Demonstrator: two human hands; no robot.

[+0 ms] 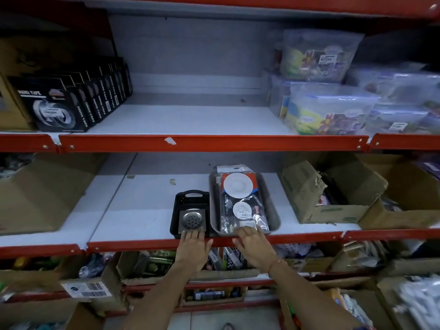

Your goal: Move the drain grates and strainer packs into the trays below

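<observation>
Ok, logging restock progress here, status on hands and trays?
Both hands open: left hand at black tray front, right hand on grey tray front. Drain grate in black, strainer packs in grey. Nothing blocking.

Black tray (176, 208) holds a silver perforated grate (192, 220); grey tray (273, 210) holds red-and-white strainer packs (240, 198); shelf edges (209, 143) red

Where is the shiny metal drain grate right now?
The drain grate lies in the small black tray on the middle shelf, just left of the grey tray of strainer packs, with the left hand at the tray's front edge.
</observation>
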